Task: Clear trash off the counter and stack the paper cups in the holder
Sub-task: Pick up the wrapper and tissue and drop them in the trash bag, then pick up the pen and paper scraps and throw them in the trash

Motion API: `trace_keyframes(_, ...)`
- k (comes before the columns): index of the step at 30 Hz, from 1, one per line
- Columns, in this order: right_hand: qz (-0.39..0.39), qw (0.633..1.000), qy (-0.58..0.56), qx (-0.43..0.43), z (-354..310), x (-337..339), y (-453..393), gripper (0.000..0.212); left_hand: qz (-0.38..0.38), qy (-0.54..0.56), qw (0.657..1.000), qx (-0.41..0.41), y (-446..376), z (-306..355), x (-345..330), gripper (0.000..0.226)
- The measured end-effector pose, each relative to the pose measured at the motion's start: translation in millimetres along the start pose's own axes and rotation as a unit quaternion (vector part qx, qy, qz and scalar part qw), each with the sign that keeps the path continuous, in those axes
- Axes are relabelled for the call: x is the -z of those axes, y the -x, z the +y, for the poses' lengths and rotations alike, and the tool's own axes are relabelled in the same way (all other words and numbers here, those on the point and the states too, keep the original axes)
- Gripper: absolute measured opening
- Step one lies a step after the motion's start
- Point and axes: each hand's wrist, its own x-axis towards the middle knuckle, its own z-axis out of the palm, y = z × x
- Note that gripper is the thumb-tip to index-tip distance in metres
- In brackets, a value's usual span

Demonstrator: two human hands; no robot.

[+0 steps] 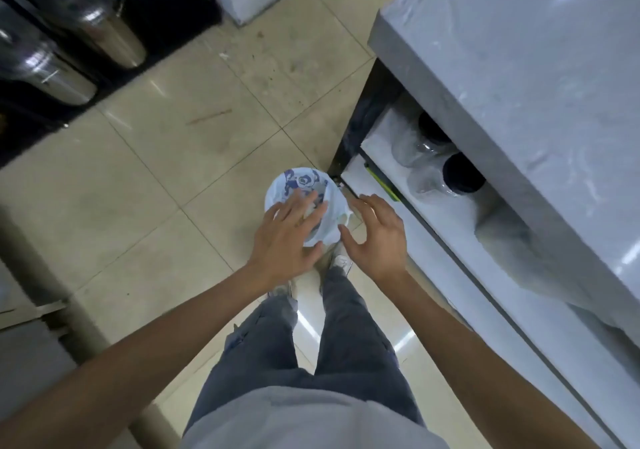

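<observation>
Hovering over a white, blue-patterned bag [304,199], both hands.

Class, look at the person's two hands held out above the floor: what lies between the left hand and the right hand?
In the head view, a crumpled white bag with blue print lies between the left hand and the right hand; the left fingers rest on it.

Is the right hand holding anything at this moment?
No, the right hand is open and empty beside the white bag, which the left hand presses.
</observation>
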Motion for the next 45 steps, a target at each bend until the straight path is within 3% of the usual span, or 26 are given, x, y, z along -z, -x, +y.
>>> trace_keyframes(9, 0.152, 0.983, -0.001, -0.102, -10.6, 56.6, 96.0, 0.049, 0.041, 0.02, 0.987, -0.154, 19.4, 52.5, 51.1, 0.065)
trace_keyframes(21, 0.338, 0.917, 0.003, -0.211, 43.9, 127.8, 201.5, 0.045, 0.019, 0.023, 0.946, -0.322, -1.6, 190.4, 65.3, 0.071)
trace_keyframes(27, 0.4, 0.892, 0.022, -0.211, 98.7, 186.3, 253.1, 0.042, 0.017, 0.03, 0.933, -0.358, -1.9, 294.9, 51.8, 0.069)
trace_keyframes(37, 0.432, 0.865, 0.055, -0.25, 211.1, 284.8, 356.8, 0.042, 0.021, 0.046, 0.902, -0.428, -5.2, 475.6, 17.1, 0.066)
trace_keyframes(45, 0.478, 0.832, 0.058, -0.275, 278.2, 338.2, 415.8, 0.041, 0.025, 0.055, 0.881, -0.47, -18.1, 581.5, 2.4, 0.064)
